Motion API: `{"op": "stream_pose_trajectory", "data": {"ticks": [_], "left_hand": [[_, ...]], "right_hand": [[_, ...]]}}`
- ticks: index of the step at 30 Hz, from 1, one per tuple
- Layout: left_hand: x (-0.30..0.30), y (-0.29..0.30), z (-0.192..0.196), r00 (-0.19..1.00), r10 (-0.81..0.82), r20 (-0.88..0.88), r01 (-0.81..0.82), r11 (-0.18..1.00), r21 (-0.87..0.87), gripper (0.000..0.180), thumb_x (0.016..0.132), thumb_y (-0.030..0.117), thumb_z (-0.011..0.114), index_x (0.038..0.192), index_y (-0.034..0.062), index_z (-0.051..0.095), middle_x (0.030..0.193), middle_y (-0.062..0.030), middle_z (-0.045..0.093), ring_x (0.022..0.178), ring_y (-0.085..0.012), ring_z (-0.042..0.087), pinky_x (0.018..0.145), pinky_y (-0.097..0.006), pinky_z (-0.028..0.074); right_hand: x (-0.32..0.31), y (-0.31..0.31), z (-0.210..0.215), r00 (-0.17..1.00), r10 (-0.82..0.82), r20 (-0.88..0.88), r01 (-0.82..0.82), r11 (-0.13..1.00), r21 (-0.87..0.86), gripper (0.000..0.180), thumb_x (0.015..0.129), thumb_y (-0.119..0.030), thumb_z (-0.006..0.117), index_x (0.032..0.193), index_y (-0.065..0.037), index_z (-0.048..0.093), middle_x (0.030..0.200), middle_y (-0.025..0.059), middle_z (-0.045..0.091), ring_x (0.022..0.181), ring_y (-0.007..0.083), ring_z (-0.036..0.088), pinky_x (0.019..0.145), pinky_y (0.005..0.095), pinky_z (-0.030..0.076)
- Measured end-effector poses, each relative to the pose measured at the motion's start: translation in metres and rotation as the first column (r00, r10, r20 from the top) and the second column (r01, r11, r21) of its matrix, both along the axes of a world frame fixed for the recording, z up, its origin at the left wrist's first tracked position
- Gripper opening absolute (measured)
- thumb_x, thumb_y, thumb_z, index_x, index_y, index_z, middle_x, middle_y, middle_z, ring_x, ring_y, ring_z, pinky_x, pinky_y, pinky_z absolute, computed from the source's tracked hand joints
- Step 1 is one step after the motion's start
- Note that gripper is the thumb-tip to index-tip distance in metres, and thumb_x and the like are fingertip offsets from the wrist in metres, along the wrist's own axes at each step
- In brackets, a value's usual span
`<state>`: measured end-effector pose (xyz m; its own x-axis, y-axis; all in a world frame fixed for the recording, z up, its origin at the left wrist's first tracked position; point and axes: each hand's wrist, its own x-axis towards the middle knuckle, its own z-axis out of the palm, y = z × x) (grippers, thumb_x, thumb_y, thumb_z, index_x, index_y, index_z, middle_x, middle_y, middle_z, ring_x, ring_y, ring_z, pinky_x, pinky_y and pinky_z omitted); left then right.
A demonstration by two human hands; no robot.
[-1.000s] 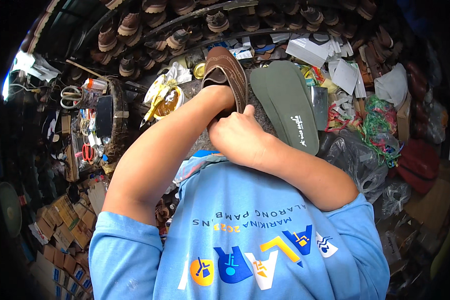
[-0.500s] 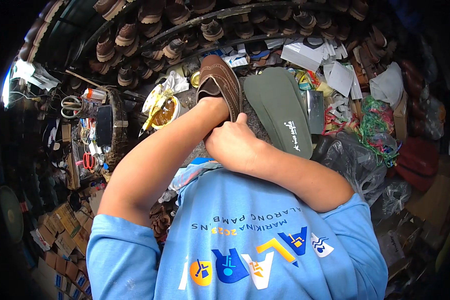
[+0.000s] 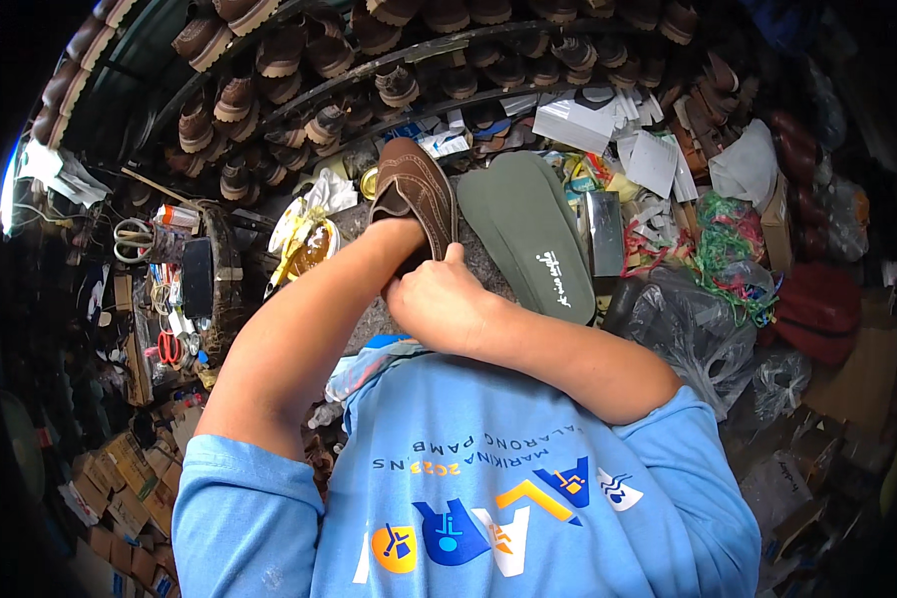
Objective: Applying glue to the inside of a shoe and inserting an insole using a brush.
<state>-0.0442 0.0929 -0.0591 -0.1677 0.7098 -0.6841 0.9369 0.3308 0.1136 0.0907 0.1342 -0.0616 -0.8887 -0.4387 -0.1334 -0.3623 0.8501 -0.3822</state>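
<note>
A brown leather shoe (image 3: 419, 184) with pale stitching lies toe-away on the grey work surface. My left hand (image 3: 397, 235) reaches into its opening up to the wrist, so the fingers are hidden inside. At the heel end, my right hand (image 3: 437, 301) is closed around the shoe's back edge, thumb raised against the side. Just right of the shoe lie two dark green insoles (image 3: 528, 234), overlapping, with white lettering on the upper one.
A tub of amber glue (image 3: 314, 249) with a yellow-smeared brush stands left of the shoe. Scissors (image 3: 169, 347) and tools fill a holder at the left. Papers (image 3: 573, 125) and plastic bags (image 3: 693, 319) crowd the right. Racks of brown shoes (image 3: 399, 85) line the back.
The whole view has shifted slightly, bringing the shoe, insoles and hands a little left and down in it. Both hands keep the same hold on the shoe.
</note>
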Motion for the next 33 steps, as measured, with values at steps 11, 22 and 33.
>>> {"op": "stream_pose_trajectory", "data": {"ticks": [11,22,33], "left_hand": [[-0.001,0.012,0.002,0.999,-0.029,0.013,0.030,0.998,-0.048,0.019,0.085,0.018,0.065,0.089,0.0044,0.078,0.088,-0.0194,0.074,0.086,-0.0356,0.072,0.076,-0.044,0.054],[-0.024,0.023,-0.001,0.998,-0.036,0.050,0.040,0.995,-0.096,0.019,0.084,0.017,0.065,0.089,0.0042,0.078,0.087,-0.0198,0.074,0.086,-0.0358,0.072,0.076,-0.044,0.054],[0.003,-0.003,-0.002,0.994,-0.046,0.099,0.057,0.992,-0.109,0.019,0.083,0.017,0.066,0.089,0.0040,0.078,0.087,-0.0202,0.074,0.086,-0.0360,0.072,0.076,-0.044,0.054]], "right_hand": [[0.002,0.007,-0.005,0.997,-0.021,-0.072,0.019,1.000,-0.022,0.008,0.083,-0.013,0.064,0.086,-0.009,0.071,0.073,0.0102,0.074,0.068,0.0298,0.073,0.079,0.0607,0.045],[0.003,0.006,0.004,0.999,-0.008,-0.043,0.008,1.000,-0.004,0.016,0.085,-0.014,0.062,0.084,-0.011,0.078,0.083,0.0112,0.076,0.080,0.0313,0.075,0.100,0.0771,0.038],[0.003,0.011,0.009,0.999,0.010,0.044,-0.009,1.000,-0.015,0.028,0.086,-0.011,0.060,0.109,0.003,0.064,0.080,0.0188,0.074,0.079,0.0365,0.075,0.098,0.0811,0.037]]}}
